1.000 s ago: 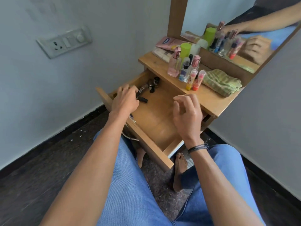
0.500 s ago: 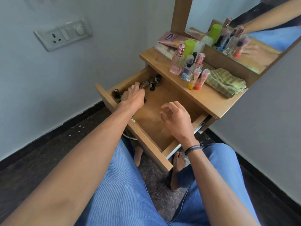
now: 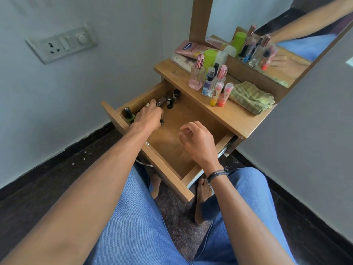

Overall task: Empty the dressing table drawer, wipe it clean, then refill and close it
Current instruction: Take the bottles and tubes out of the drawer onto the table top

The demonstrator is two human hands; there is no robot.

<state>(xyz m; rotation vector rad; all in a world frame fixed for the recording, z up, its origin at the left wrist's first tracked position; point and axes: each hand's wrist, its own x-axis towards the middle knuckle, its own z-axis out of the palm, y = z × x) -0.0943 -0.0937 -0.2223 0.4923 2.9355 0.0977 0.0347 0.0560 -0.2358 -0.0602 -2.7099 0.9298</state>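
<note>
The wooden drawer [image 3: 166,175] of the dressing table [image 3: 235,117] is pulled out over my knees. At its far left stand a green nail-polish bottle [image 3: 129,115] and a cluster of small dark bottles [image 3: 172,97]. My left hand [image 3: 149,116] lies palm down among them, fingertips against a brown bottle. A dark item shows under the palm, and the grip is hidden. My right hand [image 3: 198,144] hovers above the bare drawer floor, fingers loosely curled and holding nothing.
On the table top stand several perfume and lotion bottles [image 3: 196,75], with a folded green cloth [image 3: 252,97] to their right, in front of a mirror [image 3: 286,35]. A switch plate [image 3: 61,44] is on the left wall. My jeans-clad legs and bare feet are under the drawer.
My left hand has moved from the drawer's front left corner deeper toward the small bottles, uncovering the green bottle. My right hand has come down lower over the drawer floor.
</note>
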